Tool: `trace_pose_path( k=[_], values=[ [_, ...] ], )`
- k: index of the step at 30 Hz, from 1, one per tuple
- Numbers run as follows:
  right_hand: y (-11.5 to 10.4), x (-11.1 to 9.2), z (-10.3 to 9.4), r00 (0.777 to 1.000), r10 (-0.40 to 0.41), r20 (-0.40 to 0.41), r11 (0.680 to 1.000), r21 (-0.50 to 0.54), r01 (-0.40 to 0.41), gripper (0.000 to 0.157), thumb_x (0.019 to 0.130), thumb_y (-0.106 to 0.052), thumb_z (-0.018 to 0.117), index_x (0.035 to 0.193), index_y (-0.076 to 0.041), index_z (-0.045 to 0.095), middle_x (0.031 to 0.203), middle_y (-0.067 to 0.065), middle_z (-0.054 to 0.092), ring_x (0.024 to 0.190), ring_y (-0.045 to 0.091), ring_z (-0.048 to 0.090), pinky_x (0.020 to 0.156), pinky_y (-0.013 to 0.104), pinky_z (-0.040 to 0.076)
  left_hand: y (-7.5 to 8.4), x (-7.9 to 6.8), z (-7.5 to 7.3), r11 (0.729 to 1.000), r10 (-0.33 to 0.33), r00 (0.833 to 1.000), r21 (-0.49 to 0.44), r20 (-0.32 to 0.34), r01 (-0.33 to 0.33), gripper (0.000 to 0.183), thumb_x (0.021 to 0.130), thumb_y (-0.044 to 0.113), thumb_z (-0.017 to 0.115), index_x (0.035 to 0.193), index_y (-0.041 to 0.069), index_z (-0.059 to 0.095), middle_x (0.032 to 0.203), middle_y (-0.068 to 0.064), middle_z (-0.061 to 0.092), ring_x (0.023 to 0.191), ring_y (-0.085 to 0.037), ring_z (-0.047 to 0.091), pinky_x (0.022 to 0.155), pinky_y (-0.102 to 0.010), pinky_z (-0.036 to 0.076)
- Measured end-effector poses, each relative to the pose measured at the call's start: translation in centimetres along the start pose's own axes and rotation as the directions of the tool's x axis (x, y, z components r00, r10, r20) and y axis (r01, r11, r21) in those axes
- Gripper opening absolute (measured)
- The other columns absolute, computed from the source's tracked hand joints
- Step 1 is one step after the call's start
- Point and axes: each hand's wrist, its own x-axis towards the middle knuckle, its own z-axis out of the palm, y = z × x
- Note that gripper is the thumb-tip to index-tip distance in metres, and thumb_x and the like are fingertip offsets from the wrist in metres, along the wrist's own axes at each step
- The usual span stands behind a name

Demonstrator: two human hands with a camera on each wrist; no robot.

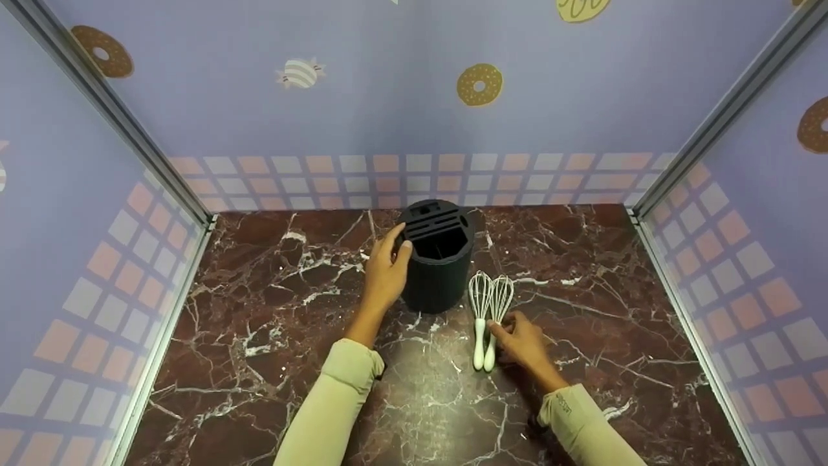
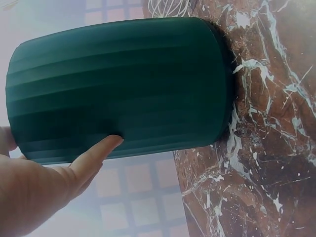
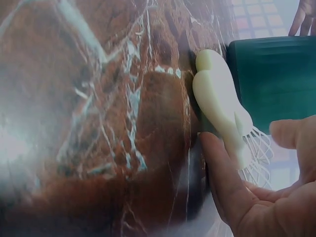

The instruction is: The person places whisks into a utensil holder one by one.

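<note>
A dark green utensil holder (image 1: 437, 278) with a black slotted top (image 1: 435, 220) stands upright on the marble-patterned surface. My left hand (image 1: 386, 275) is at its left side, fingers near the rim; in the left wrist view a straight finger touches the ribbed wall. To the holder's right lie two whisks side by side, a left whisk (image 1: 479, 323) and a right whisk (image 1: 490, 346), with cream handles and wire loops pointing away from me. My right hand (image 1: 522, 340) is beside the right whisk's handle. In the right wrist view its thumb and forefinger stand apart around the handles.
Brown marble-patterned tabletop (image 1: 278, 362) spreads around the holder and whisks. Lilac panels with doughnut and candy prints (image 1: 388, 116) close off the back and both sides. Metal rails (image 1: 174, 310) run along the side edges.
</note>
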Motion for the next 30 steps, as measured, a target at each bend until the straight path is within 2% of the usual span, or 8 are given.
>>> trace_pose_path(
  k=[4, 9, 12, 17, 24, 30],
  values=[
    [0.11, -0.1, 0.2, 1.0, 0.004, -0.006, 1.0, -0.004, -0.004, 0.041, 0.091, -0.03, 0.077, 0.111, 0.002, 0.062, 0.088, 0.014, 0.073, 0.063, 0.019, 0.068, 0.055, 0.032, 0.058, -0.19, 0.03, 0.12, 1.0, -0.001, 1.0, -0.001, -0.003, 0.001, 0.045, 0.105, 0.038, 0.051, 0.149, 0.03, 0.053, 0.144, -0.01, 0.055, 0.134, -0.032, 0.052, 0.111, -0.054, 0.041],
    [0.28, -0.1, 0.68, 0.999, 0.043, 0.031, 0.995, 0.093, -0.046, 0.034, 0.089, -0.018, 0.079, 0.107, 0.003, 0.059, 0.088, 0.016, 0.071, 0.058, 0.018, 0.068, 0.049, 0.034, 0.058, -0.29, 0.04, 0.17, 1.0, -0.014, 1.0, -0.014, 0.003, 0.014, 0.044, 0.105, 0.04, 0.051, 0.149, 0.032, 0.053, 0.143, -0.009, 0.055, 0.135, -0.031, 0.052, 0.111, -0.054, 0.041],
    [0.33, -0.1, 0.89, 0.998, 0.054, 0.031, 0.993, 0.105, -0.057, 0.033, 0.088, -0.014, 0.079, 0.107, 0.003, 0.059, 0.087, 0.016, 0.071, 0.058, 0.018, 0.068, 0.049, 0.034, 0.058, -0.29, 0.02, 0.16, 1.0, -0.016, 1.0, -0.016, 0.003, 0.016, 0.044, 0.105, 0.041, 0.051, 0.149, 0.032, 0.053, 0.144, -0.009, 0.054, 0.136, -0.032, 0.051, 0.112, -0.054, 0.04],
    [0.21, -0.15, 0.95, 0.996, 0.077, 0.042, 0.987, 0.141, -0.082, 0.03, 0.088, -0.009, 0.077, 0.107, 0.004, 0.058, 0.087, 0.016, 0.069, 0.058, 0.02, 0.069, 0.051, 0.035, 0.059, -0.3, -0.05, 0.11, 1.0, -0.02, 1.0, -0.012, 0.008, 0.021, 0.045, 0.105, 0.043, 0.049, 0.149, 0.034, 0.052, 0.144, -0.008, 0.054, 0.137, -0.031, 0.05, 0.113, -0.053, 0.04],
    [0.13, -0.2, 0.62, 0.991, 0.118, 0.067, 0.968, 0.214, -0.13, 0.027, 0.09, -0.005, 0.072, 0.11, 0.004, 0.057, 0.083, 0.011, 0.064, 0.056, 0.019, 0.068, 0.051, 0.038, 0.06, -0.29, -0.15, 0.03, 1.0, -0.018, 1.0, -0.022, 0.018, 0.018, 0.045, 0.106, 0.043, 0.048, 0.15, 0.034, 0.051, 0.136, -0.008, 0.055, 0.123, -0.03, 0.055, 0.106, -0.054, 0.044],
    [0.47, -0.34, 0.15, 0.99, 0.131, 0.058, 0.958, 0.248, -0.141, 0.026, 0.09, -0.004, 0.07, 0.11, 0.004, 0.056, 0.085, 0.013, 0.063, 0.057, 0.019, 0.068, 0.052, 0.039, 0.06, -0.17, -0.24, 0.15, 0.999, -0.018, 1.0, -0.026, 0.005, 0.018, 0.045, 0.105, 0.041, 0.05, 0.149, 0.032, 0.053, 0.136, -0.009, 0.056, 0.125, -0.031, 0.055, 0.107, -0.053, 0.043]
  ],
)
